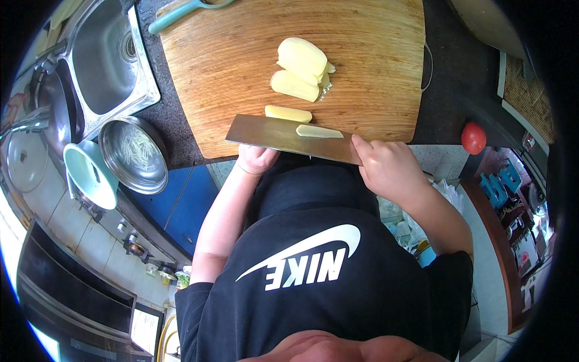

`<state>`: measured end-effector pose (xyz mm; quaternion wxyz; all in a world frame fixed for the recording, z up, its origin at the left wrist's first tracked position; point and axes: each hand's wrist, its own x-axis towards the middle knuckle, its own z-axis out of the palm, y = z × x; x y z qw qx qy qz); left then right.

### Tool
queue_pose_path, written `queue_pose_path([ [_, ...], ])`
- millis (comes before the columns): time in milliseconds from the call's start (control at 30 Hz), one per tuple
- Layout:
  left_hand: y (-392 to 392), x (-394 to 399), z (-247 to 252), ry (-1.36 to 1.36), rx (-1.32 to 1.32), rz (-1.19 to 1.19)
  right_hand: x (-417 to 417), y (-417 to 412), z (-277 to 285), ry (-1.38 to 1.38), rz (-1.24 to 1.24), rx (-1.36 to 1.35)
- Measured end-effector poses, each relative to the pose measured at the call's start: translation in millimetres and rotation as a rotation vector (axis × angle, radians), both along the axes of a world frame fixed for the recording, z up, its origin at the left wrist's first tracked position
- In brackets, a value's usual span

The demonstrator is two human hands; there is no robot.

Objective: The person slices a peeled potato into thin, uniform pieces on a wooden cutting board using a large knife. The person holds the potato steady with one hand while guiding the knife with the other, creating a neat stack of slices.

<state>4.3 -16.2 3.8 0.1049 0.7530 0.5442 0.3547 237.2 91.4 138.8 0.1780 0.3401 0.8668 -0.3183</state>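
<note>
My right hand (391,167) grips a Chinese cleaver (271,132) near the heel of its blade, over the front edge of the wooden cutting board (371,68). The blade's broad face is turned towards me. A thin pale potato slice (319,131) clings to that face. Just beyond the blade lies a peeled potato piece (288,113), partly covered by it. Farther back on the board is an overlapping pile of potato slices (301,61). My left hand (257,159) is at the board's front edge, its fingers hidden behind the blade.
Left of the board stand a steel pan (156,178) holding pale shreds (137,151), a mint-green bowl (90,176) and a steel sink (102,54). A teal-handled tool (181,14) lies across the board's far left corner. On the right, a tomato (473,138) rests near the counter edge.
</note>
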Motion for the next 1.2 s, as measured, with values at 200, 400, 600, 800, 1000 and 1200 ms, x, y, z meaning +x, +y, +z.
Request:
queue_pose_path([
  [200, 1.4, 2.0, 2.0, -0.016, -0.016, 0.028, -0.6, 1.2, -0.8, 0.047, 0.015, 0.042],
  [400, 2.6, 0.7, 2.7, 0.031, 0.010, -0.005, -2.6, 4.4, -4.4, -0.055, 0.023, -0.025],
  [600, 2.1, 0.2, 2.0, 0.047, 0.007, -0.005, -5.3, 5.5, -5.1, -0.021, 0.010, -0.019],
  [800, 0.0, 0.5, -0.6, 0.032, 0.019, 0.013, -10.1, 7.7, -8.6, -0.046, 0.017, -0.077],
  [1000, 0.2, 0.3, -0.1, 0.026, 0.016, -0.005, -10.1, 7.9, -11.5, -0.045, 0.002, -0.079],
  [1200, 2.7, 0.3, 2.4, 0.047, 0.047, 0.010, -15.5, 10.6, -14.0, -0.060, 0.043, -0.072],
])
